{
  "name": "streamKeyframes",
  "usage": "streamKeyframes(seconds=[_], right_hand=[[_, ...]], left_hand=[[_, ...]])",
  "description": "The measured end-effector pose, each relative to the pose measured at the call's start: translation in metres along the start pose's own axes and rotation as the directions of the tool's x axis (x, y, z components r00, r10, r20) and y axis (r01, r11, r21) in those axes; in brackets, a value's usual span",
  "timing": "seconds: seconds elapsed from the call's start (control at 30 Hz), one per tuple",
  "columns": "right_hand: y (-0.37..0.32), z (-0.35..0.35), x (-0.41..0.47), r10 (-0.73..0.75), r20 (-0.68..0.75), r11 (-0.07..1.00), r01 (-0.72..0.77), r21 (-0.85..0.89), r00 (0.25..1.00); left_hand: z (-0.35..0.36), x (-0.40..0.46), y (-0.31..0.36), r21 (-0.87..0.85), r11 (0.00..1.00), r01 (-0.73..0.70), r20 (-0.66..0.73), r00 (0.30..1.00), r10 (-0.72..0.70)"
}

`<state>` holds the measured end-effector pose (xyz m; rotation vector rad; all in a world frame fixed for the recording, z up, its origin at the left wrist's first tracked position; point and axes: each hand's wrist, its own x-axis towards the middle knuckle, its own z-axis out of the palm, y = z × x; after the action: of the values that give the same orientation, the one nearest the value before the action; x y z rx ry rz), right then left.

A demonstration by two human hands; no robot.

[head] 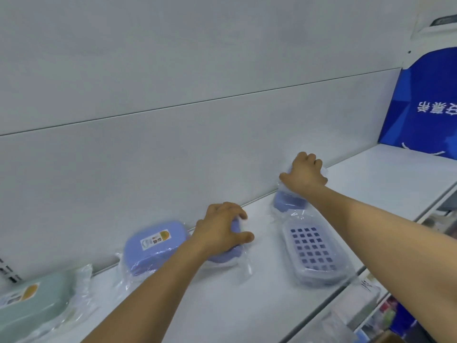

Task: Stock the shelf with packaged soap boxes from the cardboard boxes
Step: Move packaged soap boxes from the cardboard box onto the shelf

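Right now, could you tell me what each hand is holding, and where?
Left hand grips a wrapped purple soap box from above; right hand grips another at its far end.

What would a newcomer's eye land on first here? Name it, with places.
Two bare arms reach onto the white shelf: the left hand grips a wrapped purple soap box at the centre, the right hand another purple box against the back panel. A grid-patterned box lies at the front edge, with a blue sign far right.

5 bagged soap boxes (315,253), apparently, on shelf (247,305)
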<state>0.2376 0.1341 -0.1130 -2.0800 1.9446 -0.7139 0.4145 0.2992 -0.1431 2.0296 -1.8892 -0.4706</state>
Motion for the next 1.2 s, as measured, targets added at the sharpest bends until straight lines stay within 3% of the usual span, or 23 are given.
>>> streamKeyframes(seconds=[0.1,0.2,0.33,0.43,0.7,0.97,1.2], right_hand=[[0.006,-0.002,-0.003,0.083,0.055,0.994,-0.087,0.072,0.995],[0.013,-0.009,-0.012,0.100,0.109,0.981,-0.116,0.156,0.989],[0.018,-0.035,-0.048,-0.042,-0.093,0.965,0.065,0.254,0.995],[0.017,-0.058,-0.095,-0.154,-0.204,0.897,0.223,0.382,0.967],[0.026,-0.077,-0.271,-0.443,-0.255,0.671,0.507,0.541,0.859],[0.003,-0.055,-0.435,-0.658,-0.081,0.549,0.550,0.630,0.749],[-0.064,-0.025,-0.558,-0.806,0.080,0.457,0.530,0.714,0.587]], left_hand=[[0.003,-0.009,0.006,0.084,0.986,0.141,-0.044,0.990,-0.138],[0.003,-0.015,0.012,0.040,0.983,0.180,-0.069,0.982,-0.177],[-0.004,-0.035,0.022,-0.086,0.989,0.122,-0.279,0.950,-0.142],[-0.008,-0.070,0.031,-0.169,0.985,0.042,-0.432,0.895,-0.112],[0.015,-0.249,0.048,-0.397,0.900,-0.177,-0.684,0.711,-0.162],[0.049,-0.422,0.024,-0.364,0.931,0.022,-0.711,0.639,-0.293],[0.053,-0.563,-0.031,-0.385,0.890,0.244,-0.722,0.520,-0.455]])
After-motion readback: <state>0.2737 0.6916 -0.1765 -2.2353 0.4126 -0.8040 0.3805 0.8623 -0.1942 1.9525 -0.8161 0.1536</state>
